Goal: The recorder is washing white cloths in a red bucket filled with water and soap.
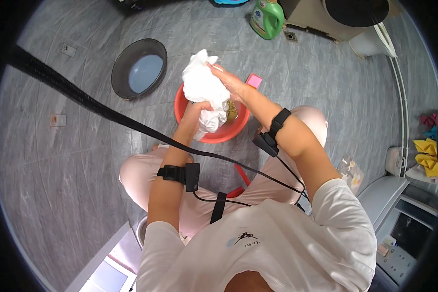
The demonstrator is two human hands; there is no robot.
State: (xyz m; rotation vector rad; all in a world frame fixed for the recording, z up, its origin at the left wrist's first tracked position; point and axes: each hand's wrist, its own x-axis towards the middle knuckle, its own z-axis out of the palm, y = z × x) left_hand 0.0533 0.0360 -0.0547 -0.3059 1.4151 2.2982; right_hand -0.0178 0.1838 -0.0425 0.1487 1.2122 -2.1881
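A bunched white cloth (207,87) is lifted over a red basin (179,103) on the floor between my knees. My left hand (196,115) grips the cloth's lower part, thumb on top and the other fingers mostly hidden. Along its upper right side my right hand (228,82) holds the cloth, fingers pressed against it. Part of the fabric hangs down into the basin. An olive-coloured item (232,112) shows inside the basin, next to the cloth; its kind is unclear. Just beyond the basin's right rim sits a pink block-shaped object (254,81).
A dark basin (117,73) with bluish liquid stands at the left. The green detergent bottle (267,19) is at the back, near a floor drain (290,36). A black cable (117,117) crosses the view. Grey machine (382,194) stands right, yellow cloths (426,155) behind.
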